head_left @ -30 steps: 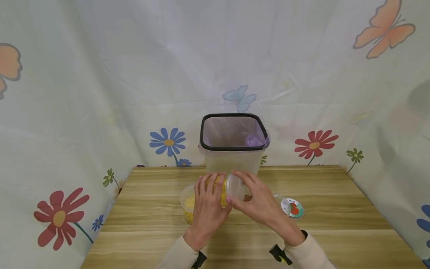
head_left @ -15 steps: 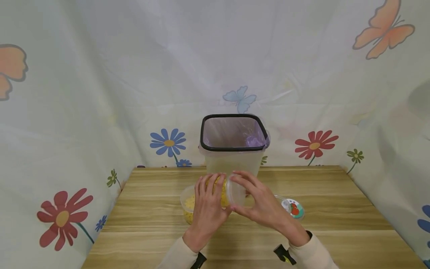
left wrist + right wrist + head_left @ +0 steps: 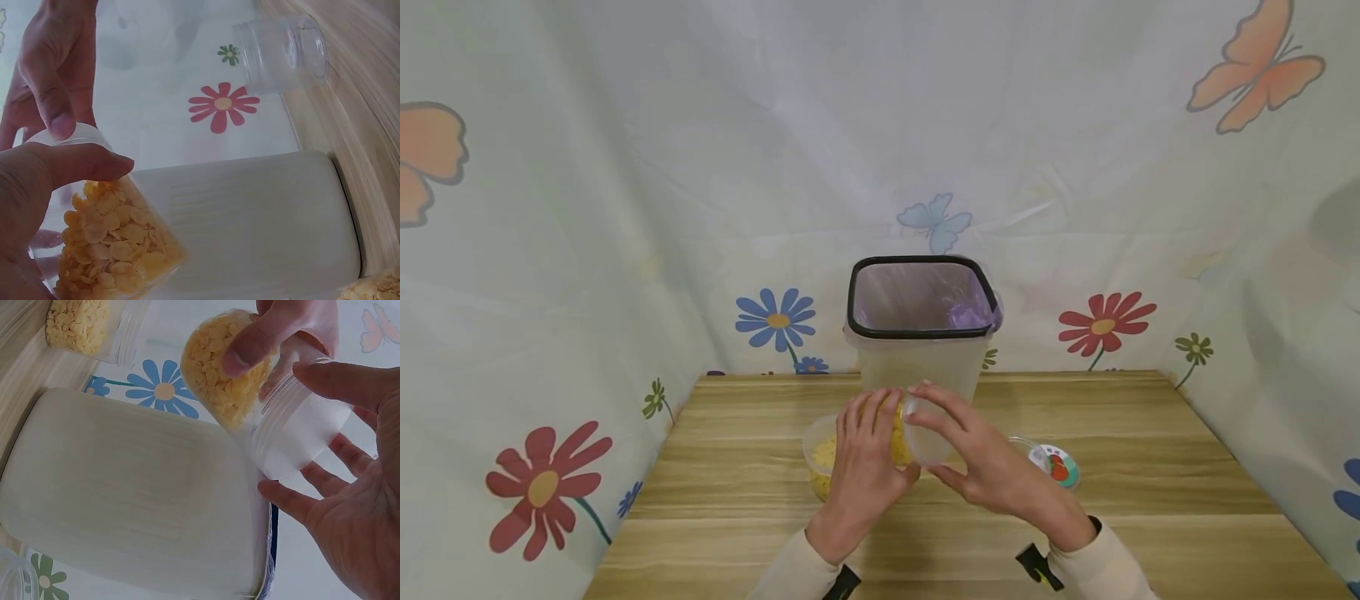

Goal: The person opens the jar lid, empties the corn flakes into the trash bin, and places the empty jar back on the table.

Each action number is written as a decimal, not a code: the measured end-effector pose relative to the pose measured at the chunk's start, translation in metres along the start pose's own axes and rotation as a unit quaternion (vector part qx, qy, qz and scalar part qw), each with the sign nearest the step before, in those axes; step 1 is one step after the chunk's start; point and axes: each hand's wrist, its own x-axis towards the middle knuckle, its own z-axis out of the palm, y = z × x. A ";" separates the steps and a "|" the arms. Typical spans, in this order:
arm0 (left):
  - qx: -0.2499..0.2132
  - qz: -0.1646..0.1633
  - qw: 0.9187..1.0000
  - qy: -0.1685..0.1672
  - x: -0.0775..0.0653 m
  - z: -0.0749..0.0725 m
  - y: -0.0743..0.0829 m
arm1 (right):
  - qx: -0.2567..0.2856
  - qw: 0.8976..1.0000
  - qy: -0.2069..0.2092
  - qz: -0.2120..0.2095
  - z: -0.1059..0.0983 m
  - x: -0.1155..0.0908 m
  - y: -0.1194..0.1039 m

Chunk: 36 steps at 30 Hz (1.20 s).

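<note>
The table carries a bin, a flake jar and a clear jar.

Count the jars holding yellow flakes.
2: a held jar in the left hand, and a standing jar on the table, partly hidden behind that hand.

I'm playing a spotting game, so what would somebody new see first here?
Probably the see-through jar of yellow flakes in the middle, which the left hand grips while the right hand holds its frosted lid. Behind it stands the big pale bin with a black rim and purplish plastic inside. A big red flower on the backdrop at the left is eye-catching too.
</note>
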 end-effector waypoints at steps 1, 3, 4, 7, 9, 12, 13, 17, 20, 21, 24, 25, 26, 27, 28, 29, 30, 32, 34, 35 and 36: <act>-0.004 -0.002 1.000 -0.001 0.000 0.000 0.000 | 0.002 1.000 -0.006 0.003 0.000 0.000 -0.001; -0.009 -0.007 1.000 -0.003 0.000 0.000 0.000 | 0.010 1.000 -0.014 0.017 -0.001 0.001 -0.003; -0.011 -0.010 1.000 -0.005 0.000 0.000 0.000 | 0.015 0.999 -0.018 0.026 -0.001 0.001 -0.004; -0.016 -0.016 1.000 -0.007 0.000 0.000 0.000 | 0.030 0.998 -0.021 0.060 -0.003 0.003 -0.010; -0.016 -0.017 1.000 -0.006 0.000 0.000 0.000 | 0.036 0.996 -0.011 0.083 -0.005 0.006 -0.014; -0.005 -0.014 1.000 0.001 0.001 0.001 -0.001 | 0.033 0.993 0.013 0.116 -0.007 0.010 -0.018; -0.001 -0.012 1.000 0.004 0.001 0.001 -0.001 | 0.031 0.991 0.021 0.129 -0.007 0.011 -0.019; 0.020 -0.001 1.000 0.020 0.002 0.001 -0.001 | 0.030 0.980 0.043 0.194 -0.007 0.015 -0.024; 0.027 0.003 0.999 0.023 0.002 0.002 -0.001 | 0.032 0.964 0.039 0.263 -0.005 0.017 -0.027; 0.028 0.004 0.999 0.023 0.002 0.002 -0.001 | 0.031 0.958 0.034 0.285 -0.005 0.018 -0.028; 0.033 0.010 0.999 0.024 0.001 0.003 -0.001 | 0.030 0.940 0.016 0.339 -0.002 0.020 -0.029; 0.035 0.011 0.999 0.024 0.001 0.003 0.000 | 0.029 0.936 0.010 0.351 -0.002 0.021 -0.029; 0.036 0.012 0.999 0.026 0.001 0.003 0.000 | 0.032 0.932 0.005 0.360 -0.001 0.021 -0.028; 0.037 0.013 0.999 0.027 0.001 0.003 0.000 | 0.034 0.930 0.002 0.367 0.000 0.022 -0.028; 0.039 0.014 0.999 0.028 0.001 0.003 -0.001 | 0.037 0.928 0.000 0.372 0.000 0.022 -0.028; 0.040 0.014 0.999 0.028 0.001 0.003 0.000 | 0.039 0.926 -0.002 0.375 0.001 0.022 -0.027; 0.040 0.015 0.999 0.028 0.001 0.003 -0.001 | 0.040 0.926 -0.003 0.376 0.001 0.022 -0.027; 0.041 0.015 0.999 0.028 0.000 0.003 -0.001 | 0.045 0.925 -0.002 0.377 0.002 0.022 -0.026; 0.040 0.016 0.999 0.027 0.000 0.004 -0.002 | 0.050 0.925 -0.001 0.376 0.003 0.022 -0.025; 0.040 0.015 0.999 0.026 0.000 0.004 -0.002 | 0.051 0.927 0.000 0.373 0.003 0.022 -0.025; 0.039 0.015 0.999 0.025 0.000 0.004 -0.003 | 0.052 0.928 0.002 0.369 0.003 0.021 -0.024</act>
